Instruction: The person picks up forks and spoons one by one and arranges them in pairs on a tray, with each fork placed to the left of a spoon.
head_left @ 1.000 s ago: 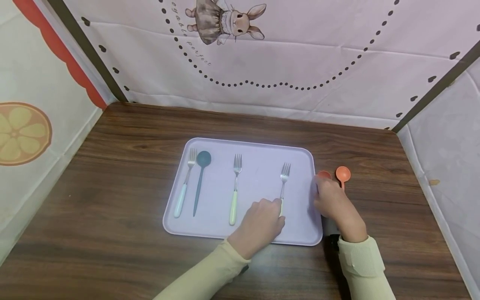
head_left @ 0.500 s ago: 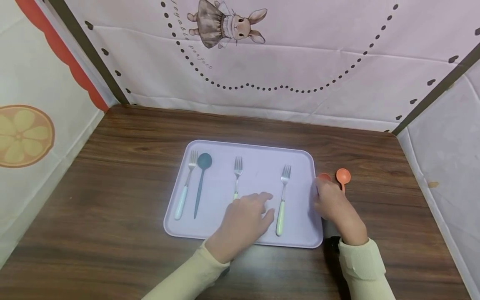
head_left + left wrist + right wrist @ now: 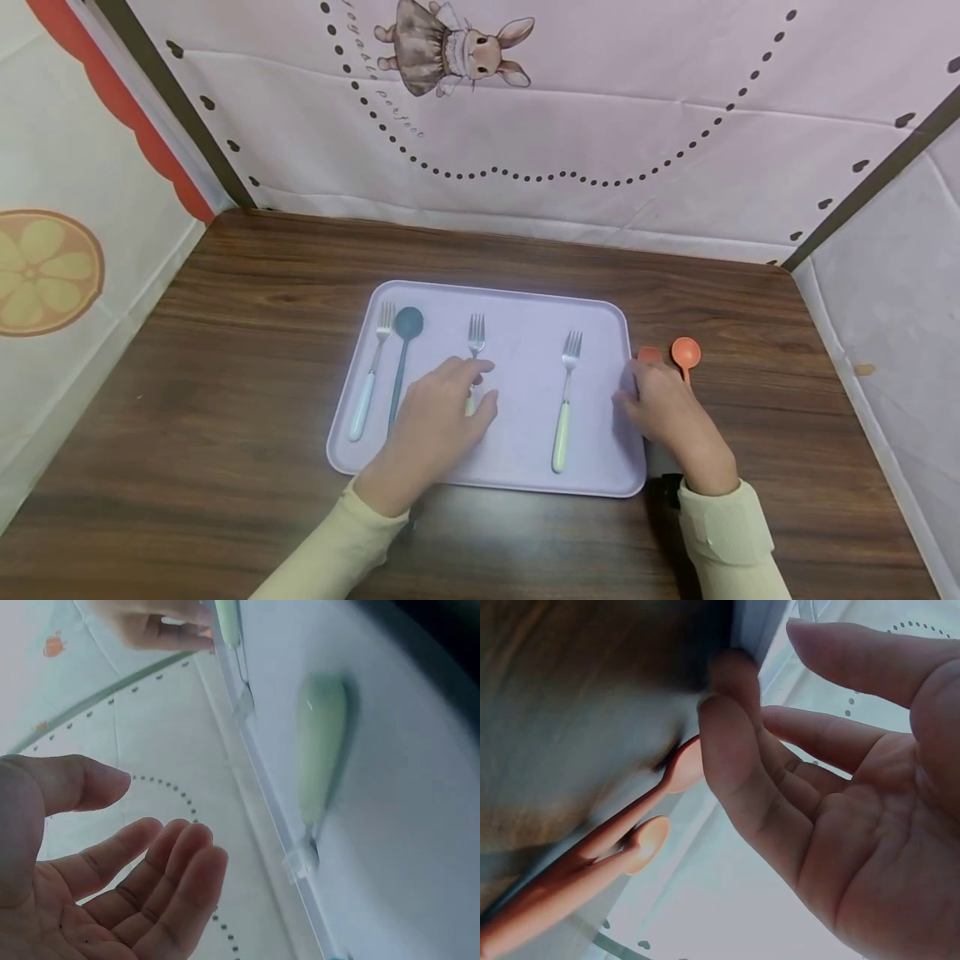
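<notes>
A lilac tray (image 3: 525, 417) lies on the table with three forks and a dark teal spoon (image 3: 408, 323) on it. My left hand (image 3: 431, 412), thumb and fingers apart, hovers over the middle fork (image 3: 477, 331) and partly covers it. In the left wrist view nothing is between its fingers, and a pale green fork handle (image 3: 322, 742) is beside them. At the tray's right edge is my right hand (image 3: 663, 400), its fingertips at the rim and its thumb spread away. Two orange spoons (image 3: 570, 892) lie beside that hand, outside the tray.
On the tray's right half lies a green-handled fork (image 3: 562, 433); a light-blue-handled fork (image 3: 363, 404) is at the left. The brown wooden table (image 3: 225, 358) is bordered by fabric walls (image 3: 600, 125) at the back and both sides.
My left hand has let go of the right-hand green fork, which now lies on the tray, and has moved left. My right hand stays in place, its thumb now spread outward.
</notes>
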### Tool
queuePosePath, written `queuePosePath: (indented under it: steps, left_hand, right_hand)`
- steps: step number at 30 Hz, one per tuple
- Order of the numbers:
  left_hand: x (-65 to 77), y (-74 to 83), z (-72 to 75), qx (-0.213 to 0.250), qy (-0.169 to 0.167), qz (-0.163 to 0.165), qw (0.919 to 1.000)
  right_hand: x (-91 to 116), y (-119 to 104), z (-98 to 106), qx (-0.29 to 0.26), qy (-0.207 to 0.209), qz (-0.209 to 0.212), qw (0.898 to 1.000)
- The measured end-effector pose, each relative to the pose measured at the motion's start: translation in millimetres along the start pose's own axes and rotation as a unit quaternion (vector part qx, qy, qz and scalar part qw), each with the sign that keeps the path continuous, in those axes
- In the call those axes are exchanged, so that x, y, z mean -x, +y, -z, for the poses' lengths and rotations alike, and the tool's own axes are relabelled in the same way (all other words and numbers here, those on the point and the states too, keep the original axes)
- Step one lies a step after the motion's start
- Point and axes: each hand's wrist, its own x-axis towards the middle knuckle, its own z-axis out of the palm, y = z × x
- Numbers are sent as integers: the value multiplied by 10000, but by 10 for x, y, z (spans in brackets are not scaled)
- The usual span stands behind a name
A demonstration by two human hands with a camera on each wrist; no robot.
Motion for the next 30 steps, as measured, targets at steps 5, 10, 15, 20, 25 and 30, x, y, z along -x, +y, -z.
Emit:
queuePosePath:
  steps: [5, 10, 15, 20, 25, 30]
  left_hand:
    - [8, -146, 94, -217, -16, 319, 9993]
    - [10, -278, 182, -344, -15, 650, 9973]
    - [26, -396, 244, -432, 46, 725, 9964]
    - [34, -526, 292, -387, 140, 754, 9963]
    - [16, -637, 365, -353, 27, 931, 9950]
    - [-10, -770, 421, -349, 33, 989, 9945]
  right_hand:
    - [6, -47, 11, 42, -16, 16, 10000]
    - [16, -70, 17, 109, 8, 37, 9999]
    - [32, -83, 18, 115, 0, -1, 9999]
    - [44, -109, 21, 102, -9, -67, 9999]
    - [65, -131, 25, 100, -47, -157, 9998]
    - [79, -144, 40, 140, -57, -189, 9997]
